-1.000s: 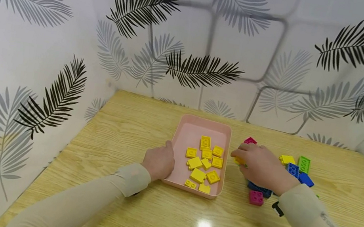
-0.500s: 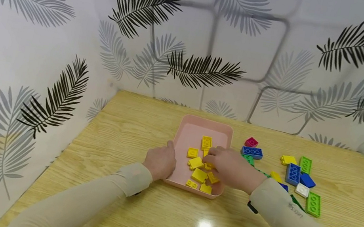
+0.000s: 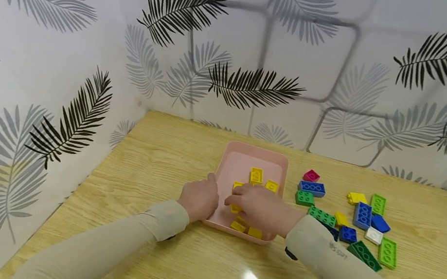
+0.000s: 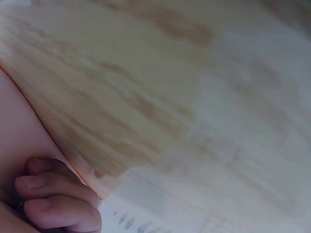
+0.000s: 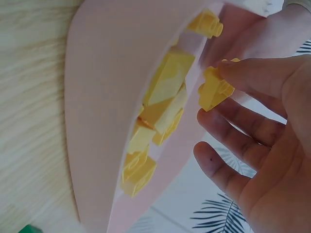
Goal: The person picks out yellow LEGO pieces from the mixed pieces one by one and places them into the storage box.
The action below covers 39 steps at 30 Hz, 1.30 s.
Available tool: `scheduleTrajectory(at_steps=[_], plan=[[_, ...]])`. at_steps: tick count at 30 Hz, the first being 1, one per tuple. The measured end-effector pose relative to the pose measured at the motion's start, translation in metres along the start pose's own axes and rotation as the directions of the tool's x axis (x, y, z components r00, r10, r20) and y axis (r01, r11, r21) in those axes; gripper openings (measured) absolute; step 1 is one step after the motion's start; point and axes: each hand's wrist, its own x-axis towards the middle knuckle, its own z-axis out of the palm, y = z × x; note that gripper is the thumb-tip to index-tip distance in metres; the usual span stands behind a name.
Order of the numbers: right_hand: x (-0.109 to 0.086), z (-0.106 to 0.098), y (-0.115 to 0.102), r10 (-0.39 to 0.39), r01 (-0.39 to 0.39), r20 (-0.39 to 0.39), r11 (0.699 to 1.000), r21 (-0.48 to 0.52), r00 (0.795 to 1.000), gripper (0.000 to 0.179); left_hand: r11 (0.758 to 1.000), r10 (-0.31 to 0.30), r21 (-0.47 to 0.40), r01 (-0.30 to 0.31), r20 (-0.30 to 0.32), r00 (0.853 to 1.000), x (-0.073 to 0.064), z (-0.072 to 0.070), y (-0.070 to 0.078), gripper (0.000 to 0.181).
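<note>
A pink plastic tray (image 3: 230,165) holds several yellow toy bricks (image 3: 256,175). My left hand (image 3: 199,198) grips the tray's left side near the front corner, and its curled fingertips (image 4: 33,181) show against the pink wall in the left wrist view. My right hand (image 3: 263,208) is over the tray, palm down, covering some of the bricks. Between its thumb and fingers it pinches a yellow brick (image 5: 214,90), seen raised above the others in the right wrist view. The ring and little fingers stay spread apart from that brick.
Right of the tray lie loose bricks: a magenta one (image 3: 311,175), a long blue one (image 3: 311,189), a green one (image 3: 322,216), a white one (image 3: 373,235) and a yellow one (image 3: 357,198), among others. A patterned wall (image 3: 229,106) stands behind the wooden table (image 3: 158,158).
My right hand has moved left from the loose bricks into the tray with yellow in its fingers, then further toward the tray's left side. My left hand has stayed at the tray.
</note>
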Motion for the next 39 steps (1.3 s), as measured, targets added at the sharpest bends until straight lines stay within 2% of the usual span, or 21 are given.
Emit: scheduleTrajectory(at_steps=[8,19,28,34,39], plan=[[0.007,0.006,-0.005,-0.018,0.017,0.006,1.000,0.007,1.000,0.040,0.999,0.032,-0.003,-0.032,-0.040,0.999,-0.001,0.001,-0.002,0.039],[0.002,0.006,-0.004,-0.034,0.034,-0.031,0.999,0.009,0.999,0.031,1.000,0.020,-0.016,-0.020,-0.031,0.999,-0.002,0.000,0.000,0.036],[-0.026,-0.004,0.018,0.083,-0.083,-0.066,0.997,0.002,0.994,0.031,0.999,-0.022,-0.024,0.023,0.015,1.000,-0.001,-0.001,0.001,0.050],[-0.056,-0.012,0.042,0.179,-0.178,-0.123,0.984,0.017,0.976,0.032,1.000,-0.022,-0.015,0.022,0.035,0.999,-0.002,-0.001,0.003,0.053],[-0.078,-0.016,0.065,0.233,-0.234,-0.155,0.972,0.013,0.960,0.033,1.000,-0.027,-0.009,0.027,0.020,0.999,-0.002,-0.001,0.004,0.053]])
